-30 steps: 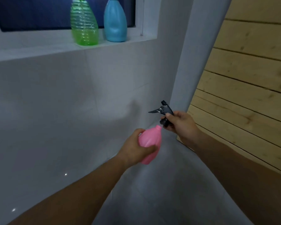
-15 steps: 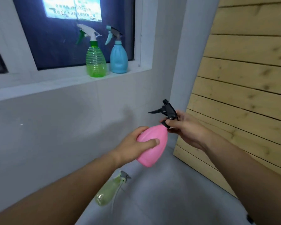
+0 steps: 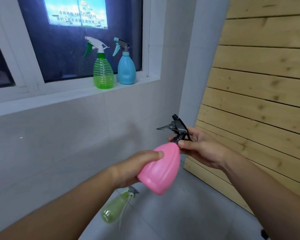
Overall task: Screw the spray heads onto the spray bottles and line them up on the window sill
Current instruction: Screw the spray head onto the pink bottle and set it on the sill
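Note:
A pink spray bottle (image 3: 160, 168) is held tilted in front of me, its body gripped by my left hand (image 3: 132, 168). Fingers of my right hand (image 3: 200, 149) pinch the collar of the black spray head (image 3: 177, 128) sitting on the bottle's neck. On the white window sill (image 3: 73, 96) a green bottle (image 3: 103, 73) with a white and green head stands upright beside a blue bottle (image 3: 126, 70) with a grey and blue head. A pale green bottle (image 3: 115, 208) lies on the floor below my left arm, with a spray head and its tube at the neck.
A white tiled wall (image 3: 59, 141) runs under the sill. Light wooden planks (image 3: 260, 87) lean on the right. The grey floor (image 3: 189, 217) spreads below my hands. The dark window pane (image 3: 62, 49) carries a poster.
My view has tilted up, bringing the whole window and the floor bottle into sight. The pink bottle sits closer and larger. My right hand has shifted its grip on the black head.

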The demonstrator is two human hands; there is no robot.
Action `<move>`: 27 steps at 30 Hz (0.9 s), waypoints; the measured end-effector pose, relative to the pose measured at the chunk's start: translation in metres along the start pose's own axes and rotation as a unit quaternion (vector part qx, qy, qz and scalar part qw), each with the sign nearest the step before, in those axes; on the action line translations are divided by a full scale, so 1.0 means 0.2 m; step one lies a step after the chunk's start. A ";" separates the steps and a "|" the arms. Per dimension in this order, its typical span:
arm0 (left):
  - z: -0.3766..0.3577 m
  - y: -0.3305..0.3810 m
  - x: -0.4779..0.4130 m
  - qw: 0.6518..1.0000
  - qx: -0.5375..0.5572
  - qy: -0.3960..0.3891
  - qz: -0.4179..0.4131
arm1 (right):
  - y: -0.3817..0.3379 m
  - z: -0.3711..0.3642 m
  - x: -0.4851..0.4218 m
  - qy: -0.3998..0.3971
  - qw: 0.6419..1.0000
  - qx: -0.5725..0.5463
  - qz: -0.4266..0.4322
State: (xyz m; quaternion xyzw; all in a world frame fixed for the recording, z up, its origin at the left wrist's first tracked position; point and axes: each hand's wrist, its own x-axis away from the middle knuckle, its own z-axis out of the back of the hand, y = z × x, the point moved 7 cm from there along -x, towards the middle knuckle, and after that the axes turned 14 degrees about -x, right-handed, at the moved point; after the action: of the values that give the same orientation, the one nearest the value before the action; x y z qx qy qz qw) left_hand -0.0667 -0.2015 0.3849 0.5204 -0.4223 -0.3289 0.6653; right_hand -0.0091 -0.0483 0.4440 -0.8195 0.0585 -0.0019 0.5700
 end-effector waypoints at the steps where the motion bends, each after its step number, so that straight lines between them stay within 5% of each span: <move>1: -0.01 -0.02 0.00 0.999 0.026 -0.017 0.015 | 0.01 0.00 0.01 -0.012 1.000 -0.019 -0.010; 6: -0.06 -0.01 -0.01 0.983 0.165 -0.072 0.022 | -0.05 -0.01 0.01 -0.033 0.995 -0.097 -0.002; 9: -0.05 0.06 -0.04 0.999 0.041 0.018 -0.024 | -0.07 0.02 0.00 0.034 0.997 -0.067 0.025; 13: 0.01 0.11 -0.05 0.973 -0.151 0.166 -0.060 | -0.03 0.06 -0.01 0.139 0.988 -0.012 0.060; 22: 0.00 0.08 -0.06 0.980 -0.140 0.134 -0.046 | -0.02 0.06 -0.01 0.167 0.982 -0.038 0.076; 27: 0.04 0.10 -0.03 0.962 -0.167 0.211 -0.055 | 0.00 0.03 -0.02 0.172 0.982 -0.039 0.065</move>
State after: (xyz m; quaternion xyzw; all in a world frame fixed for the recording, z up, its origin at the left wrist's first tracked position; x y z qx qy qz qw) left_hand -0.0771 -0.1945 0.4029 0.4820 -0.1826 -0.3134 0.7976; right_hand -0.0122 -0.0422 0.4412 -0.8229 0.2086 -0.1038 0.5182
